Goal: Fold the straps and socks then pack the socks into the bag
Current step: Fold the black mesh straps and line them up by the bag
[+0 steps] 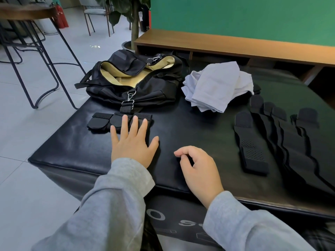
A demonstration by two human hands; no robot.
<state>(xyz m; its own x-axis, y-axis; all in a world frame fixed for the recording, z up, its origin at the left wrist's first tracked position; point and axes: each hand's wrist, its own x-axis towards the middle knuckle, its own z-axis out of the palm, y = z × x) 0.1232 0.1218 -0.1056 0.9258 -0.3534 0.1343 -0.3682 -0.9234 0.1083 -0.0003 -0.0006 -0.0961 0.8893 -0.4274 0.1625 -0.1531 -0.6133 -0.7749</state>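
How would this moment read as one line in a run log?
left hand: flat on folded black straps | right hand: empty | black duffel bag: open

Green wall at 1 o'clock, matte. Below it a low wooden shelf, open cubbies underneath, running toward 3 o'clock. Pale grey tile floor from 7 through 11 o'clock, glossy, small light glints near the planter. Round wooden table on black wire legs at 10 o'clock. Two fire extinguishers, red, on the floor behind it. Metal-framed chair at 11 o'clock. Potted plant at 12 o'clock, thin trunk, big dark leaves, grey planter just beside the shelf end. Black padded bench dead centre, leather-like, sheen from soft even overhead light.
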